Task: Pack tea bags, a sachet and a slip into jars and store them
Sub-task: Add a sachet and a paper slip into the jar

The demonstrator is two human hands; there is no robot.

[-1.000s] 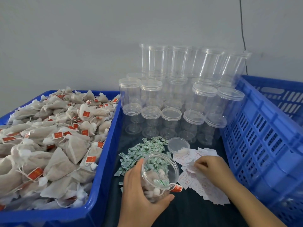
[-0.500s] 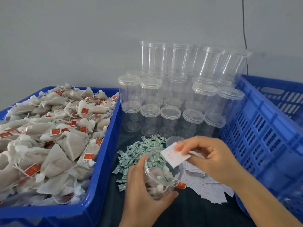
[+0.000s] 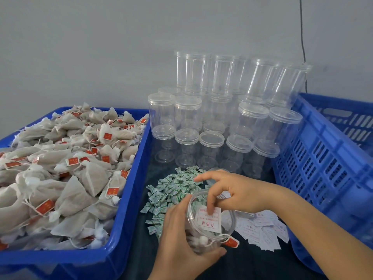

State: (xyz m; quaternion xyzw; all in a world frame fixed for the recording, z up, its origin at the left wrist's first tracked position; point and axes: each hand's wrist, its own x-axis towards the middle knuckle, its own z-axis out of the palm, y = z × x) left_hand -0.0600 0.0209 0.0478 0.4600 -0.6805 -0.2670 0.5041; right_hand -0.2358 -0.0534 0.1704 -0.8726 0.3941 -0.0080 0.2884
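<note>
A person's left hand (image 3: 181, 235) grips an open clear jar (image 3: 211, 221) near the front edge of the dark worktop (image 3: 252, 265), fingers and thumb curled round its wall. The jar is tipped, its long axis leaning so the mouth points up and toward the camera. The right hand (image 3: 234, 190) reaches over the mouth from the right, fingers bent downward, one fingertip pressing a white slip (image 3: 210, 220) with red print into the opening. The slip lies across the mouth, nearly flat, its printed face up and the lettering upside down to the camera. Tea bags show through the jar's wall beneath it, and a red tag (image 3: 231, 242) on a string hangs over the rim on the jar's near right side.

Just left of the jar a heap of small green-and-white sachets (image 3: 171, 188) spreads toward the middle of the worktop; to its right lies a scatter of further slips (image 3: 262, 229). A loose clear lid (image 3: 217, 170) sits behind the right hand, partly hidden. Along the back edge stand stacked empty jars (image 3: 222, 122) with lids, upright against the grey wall. A blue crate (image 3: 129, 199) heaped with tea bags (image 3: 70, 168) fills the left side; a slotted blue basket (image 3: 323, 158) flanks the right edge.
</note>
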